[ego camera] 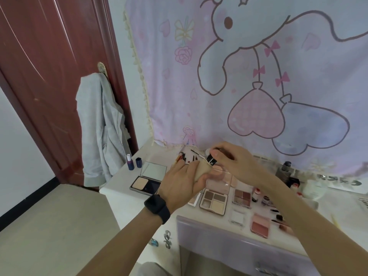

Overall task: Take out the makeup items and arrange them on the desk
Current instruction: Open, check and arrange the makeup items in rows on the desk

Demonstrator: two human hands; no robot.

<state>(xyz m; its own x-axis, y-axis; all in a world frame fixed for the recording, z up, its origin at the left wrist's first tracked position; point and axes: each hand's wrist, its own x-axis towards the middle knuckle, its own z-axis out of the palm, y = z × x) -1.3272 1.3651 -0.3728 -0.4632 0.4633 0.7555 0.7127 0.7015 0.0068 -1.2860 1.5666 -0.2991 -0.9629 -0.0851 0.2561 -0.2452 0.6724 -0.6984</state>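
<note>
Thumb & fingers of R hand (231, 162) pinch black cap (211, 160) of beige bottle (202, 169); L hand (180, 181) wraps bottle body, tilted, just behind four-pan palette (214, 199) on desk (121, 183). Left of palette: open powder compact (148, 177). Right of palette: eyeshadow quad (242, 196), w/ pink blush (260, 226) nearer front edge.

bare desk (123, 178) strip at left edge; palettes (214, 200) crowd centre; bottles (284, 170) block right rear; curtain (199, 106) close behind.
</note>
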